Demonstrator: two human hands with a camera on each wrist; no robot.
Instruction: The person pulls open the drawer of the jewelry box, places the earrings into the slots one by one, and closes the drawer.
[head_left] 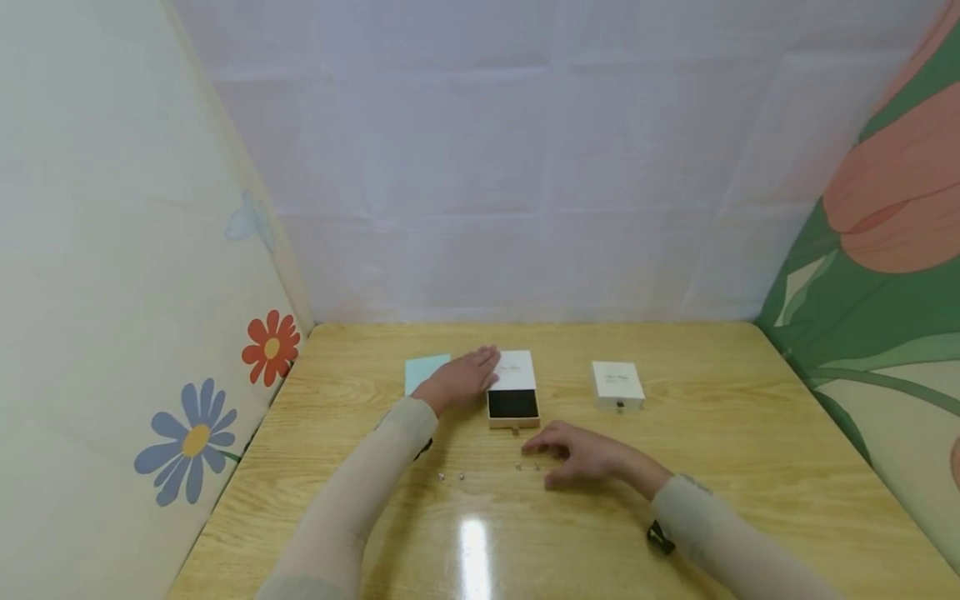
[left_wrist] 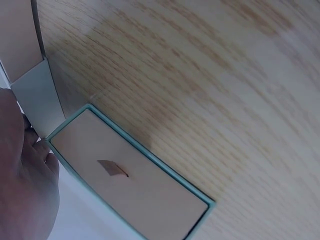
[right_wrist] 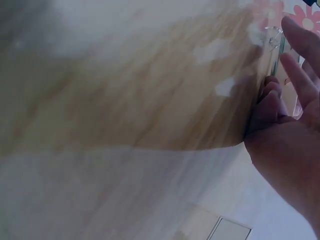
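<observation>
L hand (head_left: 461, 379) is at the open box (head_left: 513, 427), approx. mid counter (head_left: 735, 467); its fingers look fairly straight & close together, lying at the L edge of the white lid (head_left: 514, 367), thumb side toward the drawer. Can't tell how hard they press. Drawer's pulled out toward the person, dark lining (head_left: 513, 403) showing, small tab on front. Teal box (head_left: 427, 367) sits just L of that, partly hidden behind the L hand; L wrist cam shows its tan front w/ a tab, right by the fingers. R hand (head_left: 581, 452) is nr the box's front R corner, apart from it; fingers bent loosely, thumb spread away from index, nothing pinched. Two tiny studs (head_left: 517, 467) lie just L of the R thumb, below the index tip, approx. in front of the drawer. Second pair of studs (head_left: 461, 477) is farther L, well apart from the R fingers. Closed white box (head_left: 617, 383) stands on the R, beyond the R hand.
</observation>
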